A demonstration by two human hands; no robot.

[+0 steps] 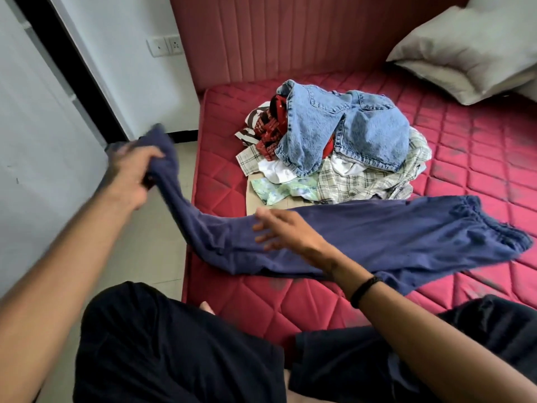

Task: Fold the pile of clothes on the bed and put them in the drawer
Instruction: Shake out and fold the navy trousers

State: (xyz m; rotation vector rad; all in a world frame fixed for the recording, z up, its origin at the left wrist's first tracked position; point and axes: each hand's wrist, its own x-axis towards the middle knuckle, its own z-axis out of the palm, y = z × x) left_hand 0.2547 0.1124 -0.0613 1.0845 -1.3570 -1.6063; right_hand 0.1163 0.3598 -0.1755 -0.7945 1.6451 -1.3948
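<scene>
Navy-blue cloth, a pair of soft trousers (377,237), stretches across the near part of the red quilted mattress (479,158), its gathered waistband out past the right hand's wrist side and one leg rising off the bed edge. The left hand (132,173) grips that raised leg end with fingers curled round a bunch of fabric, holding it up over the floor beside the bed. The right hand (283,228) lies on the middle of the trousers with fingers spread and straight, flat against the cloth; a dark band (364,287) circles its wrist.

Just beyond the right hand's fingertips sits the pile of clothes (334,149): light blue jeans (345,129) on top, a red patterned garment (270,126) and a striped one towards the left hand's side, pale checked shirts (374,175) and a green-printed piece (284,190) underneath, nearest the right hand. Farther beyond the pile stands the padded red headboard (290,39), and a grey pillow (470,50) lies well away to the right hand's outer side.
</scene>
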